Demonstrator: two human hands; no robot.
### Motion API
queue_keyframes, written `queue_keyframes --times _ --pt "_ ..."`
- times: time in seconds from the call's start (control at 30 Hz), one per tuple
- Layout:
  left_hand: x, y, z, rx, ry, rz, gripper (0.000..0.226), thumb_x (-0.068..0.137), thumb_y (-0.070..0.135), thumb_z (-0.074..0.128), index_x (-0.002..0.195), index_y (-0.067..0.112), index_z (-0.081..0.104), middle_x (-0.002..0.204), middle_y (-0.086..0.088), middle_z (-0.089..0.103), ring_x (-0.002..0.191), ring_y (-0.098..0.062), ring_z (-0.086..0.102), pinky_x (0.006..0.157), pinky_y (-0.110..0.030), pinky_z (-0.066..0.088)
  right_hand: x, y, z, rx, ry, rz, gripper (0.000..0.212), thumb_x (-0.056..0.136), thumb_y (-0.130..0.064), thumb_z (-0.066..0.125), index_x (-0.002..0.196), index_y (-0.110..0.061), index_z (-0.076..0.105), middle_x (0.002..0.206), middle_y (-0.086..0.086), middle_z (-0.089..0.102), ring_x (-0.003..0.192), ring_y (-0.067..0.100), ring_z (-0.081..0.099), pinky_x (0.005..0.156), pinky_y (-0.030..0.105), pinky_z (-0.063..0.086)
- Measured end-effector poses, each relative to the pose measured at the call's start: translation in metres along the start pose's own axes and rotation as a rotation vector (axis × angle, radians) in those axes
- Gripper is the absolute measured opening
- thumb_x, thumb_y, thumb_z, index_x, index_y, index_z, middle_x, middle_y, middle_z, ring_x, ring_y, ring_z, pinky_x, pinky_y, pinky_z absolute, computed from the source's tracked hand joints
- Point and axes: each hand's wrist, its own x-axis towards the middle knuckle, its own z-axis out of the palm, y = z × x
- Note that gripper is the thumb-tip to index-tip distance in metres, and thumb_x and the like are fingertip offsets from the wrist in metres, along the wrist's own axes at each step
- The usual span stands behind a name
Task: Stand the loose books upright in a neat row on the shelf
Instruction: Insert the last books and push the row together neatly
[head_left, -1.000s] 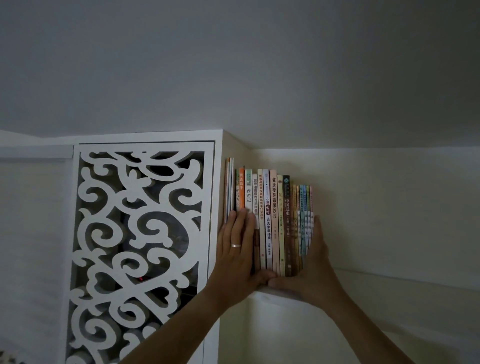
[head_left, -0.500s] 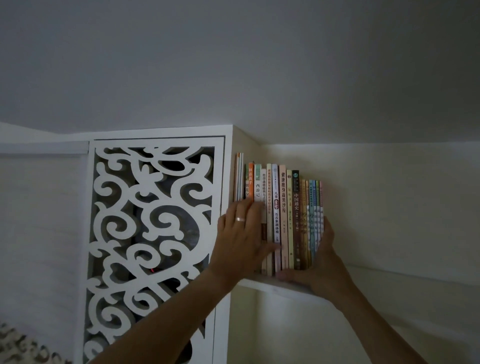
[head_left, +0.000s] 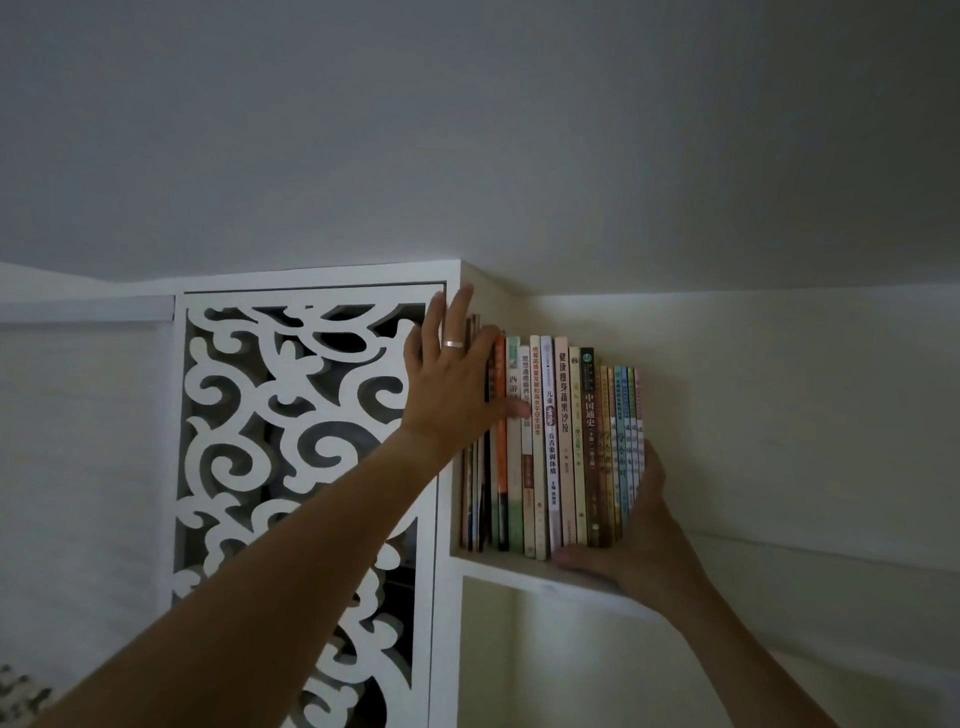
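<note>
Since half a second ago, my left hand (head_left: 457, 384) has climbed from the lower half of the spines to their upper part, its fingertips now reaching past the book tops toward the white cabinet corner. My right hand (head_left: 631, 540) has stayed low at the far end of the row.

A row of thin paperback books with mixed orange, green, cream and brown spines (head_left: 550, 447) stands upright on a white wall shelf (head_left: 519, 571). The row's left end sits against the side of a white cabinet with a scrolled cut-out panel (head_left: 306, 467). Its right end has nothing behind it except my hand.

My left hand is open, fingers spread and straight, palm flat across the leftmost spines, with a silver ring (head_left: 453, 343) on one finger. My right hand is also open. Its fingers lie flat against the cover of the last book, and its thumb runs along the shelf edge under the spines.

I judge the row nearly done, with only squaring up left. The risk is at the unsupported right end: if I lift my right hand away, these slim, light books may lean or fan over to the right, away from the cabinet. Pressing the upper spines too hard could also tip the row backward unevenly. The shelf looks narrow, so a book nudged forward could slide off its front edge.
</note>
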Motion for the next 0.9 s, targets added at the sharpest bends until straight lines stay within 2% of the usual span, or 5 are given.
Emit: queue_keyframes --times 0.17,0.37,0.53,0.77,0.9 --pt "0.002 0.008 -0.003 -0.008 -0.034 -0.03 0.093 0.07 0.074 0.078 0.143 0.024 0.049 0.173 -0.011 0.0 0.158 -0.04 -0.011 0.123 -0.063 0.002 -0.001 -0.002 0.001 -0.01 0.007 0.017 0.161 0.032 -0.059 0.099 0.152 -0.053 -0.008 0.151 -0.014 0.042 0.136 0.016 0.047 0.111 0.05 0.044" --pt "0.004 0.01 -0.01 0.095 -0.121 0.089 0.105 0.083 0.067 0.069 0.165 0.027 0.017 0.172 -0.008 -0.014 0.155 -0.032 -0.026 0.122 -0.061 -0.017 0.001 -0.002 0.002 -0.021 0.009 0.017 0.16 0.031 -0.061 0.098 0.151 -0.054 -0.008 0.151 -0.013 0.041 0.137 0.017 0.045 0.112 0.051 0.042" --pt "-0.002 0.01 -0.003 -0.058 -0.109 0.12 0.093 0.089 0.056 0.069 0.163 0.024 0.023 0.173 -0.006 0.012 0.159 -0.028 -0.017 0.12 -0.056 -0.021 0.001 -0.002 0.002 -0.03 0.019 0.003 0.157 0.032 -0.062 0.098 0.149 -0.055 -0.007 0.151 -0.012 0.04 0.137 0.016 0.044 0.112 0.051 0.042" --pt "-0.019 0.013 0.01 -0.175 -0.004 0.107 0.08 0.092 0.052 0.066 0.161 0.028 0.032 0.173 -0.009 0.01 0.159 -0.027 -0.013 0.126 -0.059 -0.01 0.001 -0.001 0.003 -0.029 0.025 -0.008 0.157 0.033 -0.063 0.097 0.151 -0.053 -0.005 0.15 -0.012 0.04 0.136 0.017 0.046 0.11 0.054 0.045" --pt "-0.016 0.022 0.007 -0.346 0.034 0.022 0.069 0.084 0.053 0.066 0.146 0.029 0.047 0.165 -0.009 0.027 0.16 -0.028 0.003 0.126 -0.061 -0.002 0.002 0.0 0.003 -0.033 0.028 -0.009 0.158 0.032 -0.067 0.096 0.152 -0.05 -0.004 0.15 -0.011 0.04 0.136 0.018 0.046 0.109 0.054 0.045"
